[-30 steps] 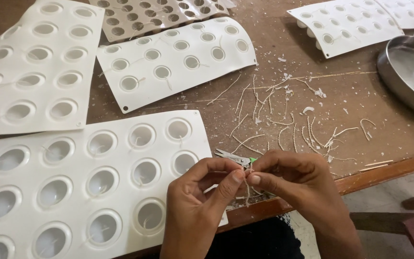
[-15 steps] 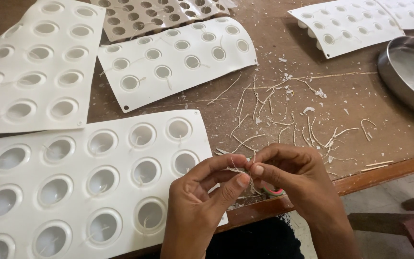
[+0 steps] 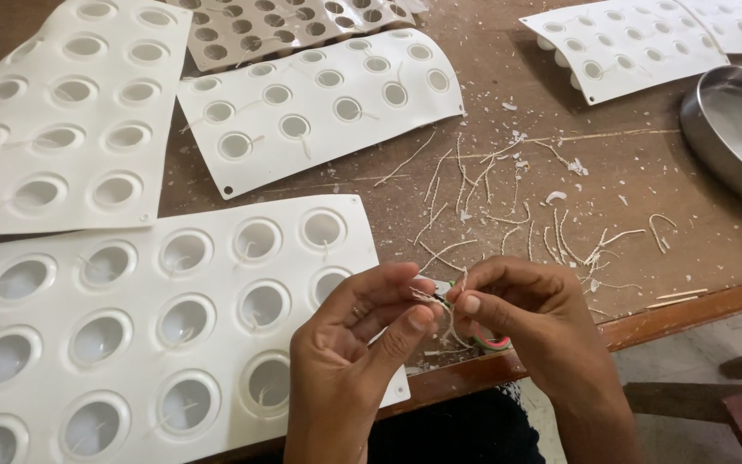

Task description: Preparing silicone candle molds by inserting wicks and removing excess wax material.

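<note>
A small green-and-pink object (image 3: pixel 489 340) is lying mostly hidden under the right hand (image 3: pixel 517 309), hard to identify. Both the right and the left hand (image 3: pixel 362 335) are pinching thin pale wick strands (image 3: pixel 440 301) between closed fingertips, just beside the large white silicone mould tray (image 3: pixel 130 309) at the brown wooden counter (image 3: pixel 646 223) edge.

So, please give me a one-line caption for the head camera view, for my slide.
Left hand and right hand pinch short wick strands beside a white mould tray on a littered wooden table.
</note>
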